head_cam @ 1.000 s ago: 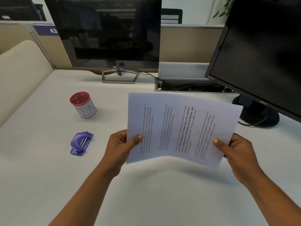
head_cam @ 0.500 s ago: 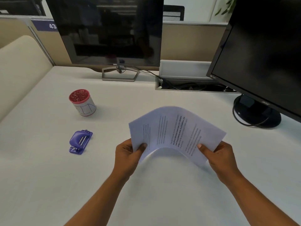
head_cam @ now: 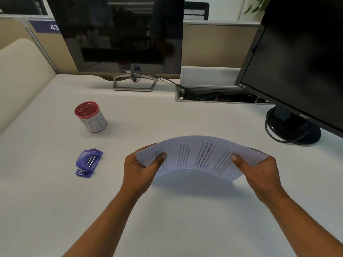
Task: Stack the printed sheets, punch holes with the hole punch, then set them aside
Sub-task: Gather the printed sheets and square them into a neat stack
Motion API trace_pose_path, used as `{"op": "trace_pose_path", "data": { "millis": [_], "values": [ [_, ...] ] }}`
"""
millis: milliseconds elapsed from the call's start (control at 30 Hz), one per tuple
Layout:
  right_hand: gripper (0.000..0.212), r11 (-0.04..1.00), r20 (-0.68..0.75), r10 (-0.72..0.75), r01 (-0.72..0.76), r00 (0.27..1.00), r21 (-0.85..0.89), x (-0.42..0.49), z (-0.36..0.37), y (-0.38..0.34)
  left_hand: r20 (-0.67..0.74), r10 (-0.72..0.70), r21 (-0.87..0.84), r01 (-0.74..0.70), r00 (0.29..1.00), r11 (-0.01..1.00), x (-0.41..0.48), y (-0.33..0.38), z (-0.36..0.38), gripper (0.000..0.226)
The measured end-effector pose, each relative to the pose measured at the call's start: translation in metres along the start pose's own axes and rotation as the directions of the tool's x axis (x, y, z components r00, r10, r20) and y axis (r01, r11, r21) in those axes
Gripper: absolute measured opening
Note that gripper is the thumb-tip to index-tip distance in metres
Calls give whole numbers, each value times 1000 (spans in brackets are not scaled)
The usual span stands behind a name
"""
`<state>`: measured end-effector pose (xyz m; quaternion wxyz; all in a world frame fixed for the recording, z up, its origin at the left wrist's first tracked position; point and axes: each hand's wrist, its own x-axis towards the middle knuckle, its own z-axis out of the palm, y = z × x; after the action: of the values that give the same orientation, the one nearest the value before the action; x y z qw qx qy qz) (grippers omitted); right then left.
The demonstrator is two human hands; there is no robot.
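The printed sheets (head_cam: pixel 196 156) arch upward in a bow over the white desk (head_cam: pixel 185 219), held at both ends. The left hand (head_cam: pixel 143 169) pinches the left edge with its thumb on top, and the right hand (head_cam: pixel 259 173) pinches the right edge the same way. The purple hole punch (head_cam: pixel 88 162) lies on the desk to the left of the left hand, apart from it. Beyond the punch stands a red-topped cup (head_cam: pixel 91 116). A dark monitor (head_cam: pixel 122 34) stands past the hands, and another (head_cam: pixel 300 58) stands past the right hand.

DELL monitor (head_cam: pixel 122 34), acer monitor (head_cam: pixel 300 62), partition label (head_cam: pixel 44 26) reading 43.
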<state>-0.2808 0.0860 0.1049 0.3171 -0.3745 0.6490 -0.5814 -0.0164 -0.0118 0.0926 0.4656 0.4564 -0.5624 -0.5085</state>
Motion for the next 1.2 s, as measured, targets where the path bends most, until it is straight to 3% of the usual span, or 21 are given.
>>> {"op": "trace_pose_path", "data": {
  "millis": [300, 433, 533, 633, 700, 800, 933, 1067, 1200],
  "values": [
    [15, 999, 3, -33, 33, 999, -20, 3, -4, -7, -2, -41, 10, 41, 999, 999, 3, 5, 4, 11],
    [27, 1000, 19, 7, -6, 1000, -25, 4, -5, -2, 61, -20, 42, 17, 998, 999, 5, 2, 3, 16],
    [57, 996, 0, 60, -60, 998, -70, 5, -4, 9, -4, -88, 47, 88, 996, 995, 7, -5, 7, 20],
    [92, 973, -126, 165, -182, 978, -141, 7, -4, 14, -55, -127, 14, 128, 990, 992, 7, -6, 11, 29],
    [97, 953, -202, 283, -298, 938, -50, 7, -4, 17, -114, -196, -78, 187, 974, 979, 7, -6, 15, 24],
    [100, 914, -205, 400, -405, 893, 17, 2, 0, 20, -167, -344, -272, 292, 924, 917, 4, -8, 22, 11],
    [90, 825, -57, 527, -494, 848, 274, -9, 13, 25, -158, -462, -456, 350, 873, 818, -6, -11, 29, 13],
    [40, 675, 193, 528, -547, 827, 495, -19, 29, 17, -142, -494, -513, 363, 858, 778, -17, -10, 37, 16],
    [31, 679, 199, 484, -509, 852, 529, -20, 40, 12, -132, -508, -565, 356, 851, 745, -25, -9, 41, 21]
  ]
}}
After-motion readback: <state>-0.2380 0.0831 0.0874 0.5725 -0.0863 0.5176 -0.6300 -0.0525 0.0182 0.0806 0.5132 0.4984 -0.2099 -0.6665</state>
